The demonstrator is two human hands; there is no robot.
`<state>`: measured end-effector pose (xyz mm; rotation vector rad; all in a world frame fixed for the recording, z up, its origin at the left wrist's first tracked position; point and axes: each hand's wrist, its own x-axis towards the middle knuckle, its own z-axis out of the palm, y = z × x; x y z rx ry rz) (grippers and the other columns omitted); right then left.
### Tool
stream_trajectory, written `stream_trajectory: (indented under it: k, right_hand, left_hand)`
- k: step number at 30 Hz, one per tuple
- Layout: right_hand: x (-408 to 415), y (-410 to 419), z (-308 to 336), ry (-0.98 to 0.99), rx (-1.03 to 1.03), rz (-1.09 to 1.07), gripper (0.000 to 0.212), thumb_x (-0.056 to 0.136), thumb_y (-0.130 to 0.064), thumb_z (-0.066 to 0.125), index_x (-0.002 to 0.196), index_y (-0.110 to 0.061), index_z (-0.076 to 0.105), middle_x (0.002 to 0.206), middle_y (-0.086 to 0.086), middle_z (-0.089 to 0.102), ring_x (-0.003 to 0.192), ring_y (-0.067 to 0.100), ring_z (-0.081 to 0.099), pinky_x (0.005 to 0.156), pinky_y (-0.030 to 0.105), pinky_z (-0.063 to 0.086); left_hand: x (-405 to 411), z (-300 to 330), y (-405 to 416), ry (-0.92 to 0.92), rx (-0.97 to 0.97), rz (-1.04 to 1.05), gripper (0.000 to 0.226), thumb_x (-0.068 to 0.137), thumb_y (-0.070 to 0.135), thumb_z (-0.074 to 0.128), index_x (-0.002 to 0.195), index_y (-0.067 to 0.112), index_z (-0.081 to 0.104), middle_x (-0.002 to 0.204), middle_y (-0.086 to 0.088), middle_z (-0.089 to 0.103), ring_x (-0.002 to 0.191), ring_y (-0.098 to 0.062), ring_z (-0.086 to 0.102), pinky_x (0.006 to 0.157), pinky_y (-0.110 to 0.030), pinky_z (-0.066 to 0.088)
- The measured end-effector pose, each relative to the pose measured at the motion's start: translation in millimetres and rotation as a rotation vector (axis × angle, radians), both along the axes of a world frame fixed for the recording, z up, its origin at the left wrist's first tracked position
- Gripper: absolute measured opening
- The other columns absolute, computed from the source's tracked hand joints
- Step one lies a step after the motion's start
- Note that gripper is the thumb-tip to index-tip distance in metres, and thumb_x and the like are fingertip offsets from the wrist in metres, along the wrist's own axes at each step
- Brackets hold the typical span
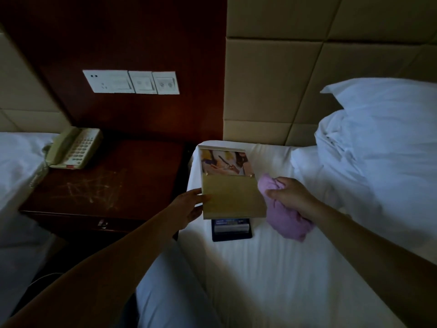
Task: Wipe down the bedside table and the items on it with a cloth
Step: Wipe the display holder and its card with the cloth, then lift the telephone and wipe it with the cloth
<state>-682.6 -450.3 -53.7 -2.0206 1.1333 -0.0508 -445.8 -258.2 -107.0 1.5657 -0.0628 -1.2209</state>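
On the bed (272, 268), a dark tray (233, 234) holds cards, the left hand (189, 209) grasps a standing card holder (230, 196) with a picture, the right hand (289, 195) clenches a pink cloth (283, 221), and farther off the bedside table (106, 183) carries a phone (73, 147) at its back left corner.

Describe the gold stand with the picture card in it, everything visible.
The gold stand is a flat, brass-looking holder with a matte front panel. A colourful picture card rises from behind that panel, with two small studs at its top corners. It is held tilted above the white bed. The left hand holds its left edge; the pink cloth, gripped by the right hand, touches its right edge.
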Motion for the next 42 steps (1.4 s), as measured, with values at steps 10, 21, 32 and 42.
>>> stream_trajectory:
  k: [10, 21, 32, 42]
  right_hand:
    - [20, -9, -23, 0.048, -0.080, 0.099, 0.011, 0.091, -0.026, 0.069, 0.095, -0.016, 0.066, 0.087, 0.001, 0.068, 0.084, 0.019, 0.065, 0.073, 0.032, 0.047]
    - [38, 5, 8, 0.010, -0.070, 0.144, 0.016, 0.091, -0.027, 0.071, 0.103, -0.017, 0.067, 0.094, 0.000, 0.068, 0.086, 0.015, 0.064, 0.073, 0.029, 0.046]
    - [175, 104, 78, -0.368, -0.023, 0.312, 0.030, 0.091, -0.038, 0.071, 0.116, -0.023, 0.062, 0.104, -0.007, 0.068, 0.097, 0.012, 0.064, 0.081, 0.032, 0.050]
    - [262, 193, 100, -0.476, 0.334, 0.505, 0.077, 0.070, -0.054, 0.082, 0.139, -0.042, 0.051, 0.129, -0.011, 0.065, 0.116, 0.010, 0.064, 0.103, 0.043, 0.051]
  left_hand:
    - [9, -33, 3, -0.040, 0.136, -0.062, 0.046, 0.097, 0.009, 0.064, 0.141, 0.017, 0.054, 0.133, -0.008, 0.063, 0.123, -0.027, 0.059, 0.114, -0.047, 0.041]
    - [15, -22, 10, -0.234, 0.170, -0.274, 0.063, 0.099, 0.024, 0.062, 0.154, 0.016, 0.034, 0.153, -0.010, 0.046, 0.138, -0.030, 0.046, 0.114, -0.045, 0.037]
    - [12, 100, 94, -0.190, -0.168, -0.315, 0.082, 0.083, 0.040, 0.080, 0.151, 0.044, 0.032, 0.137, 0.004, 0.058, 0.122, -0.023, 0.062, 0.101, -0.041, 0.054]
    - [70, 131, 185, -0.348, -0.300, 0.075, 0.075, 0.089, 0.018, 0.077, 0.149, 0.045, 0.042, 0.139, 0.006, 0.062, 0.122, -0.018, 0.065, 0.101, -0.049, 0.054]
